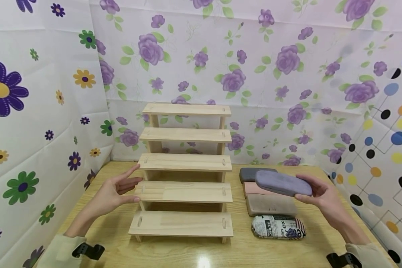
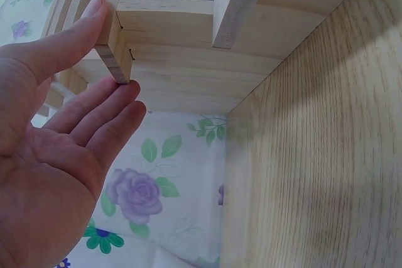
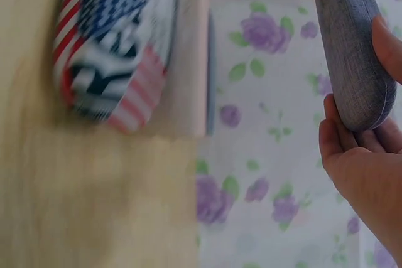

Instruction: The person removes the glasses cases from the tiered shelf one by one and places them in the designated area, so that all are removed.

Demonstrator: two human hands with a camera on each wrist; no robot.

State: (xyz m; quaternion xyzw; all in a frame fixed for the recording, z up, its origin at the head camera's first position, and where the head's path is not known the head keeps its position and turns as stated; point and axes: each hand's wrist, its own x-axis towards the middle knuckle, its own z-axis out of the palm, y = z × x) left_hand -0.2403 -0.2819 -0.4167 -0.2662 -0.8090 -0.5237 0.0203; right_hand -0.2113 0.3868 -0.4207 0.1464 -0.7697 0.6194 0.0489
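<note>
My right hand (image 1: 325, 197) grips one end of a purple-grey fabric glasses case (image 1: 283, 183), holding it above other glasses cases on the table. In the right wrist view, thumb and fingers lie on opposite sides of that case (image 3: 352, 48). My left hand (image 1: 112, 193) is at the left end of a stepped wooden display rack (image 1: 184, 191), fingers fairly straight. In the left wrist view, the fingertips touch a corner of one rack board (image 2: 116, 48), and the thumb lies along its other side.
Right of the rack, a dark grey case (image 1: 254, 173), a pink case (image 1: 252, 189), a taupe case (image 1: 271, 206) and a newspaper-and-flag print case (image 1: 278, 227) lie in a column on the wooden table (image 1: 174, 255). Patterned cloth (image 1: 194, 48) hangs behind and at both sides.
</note>
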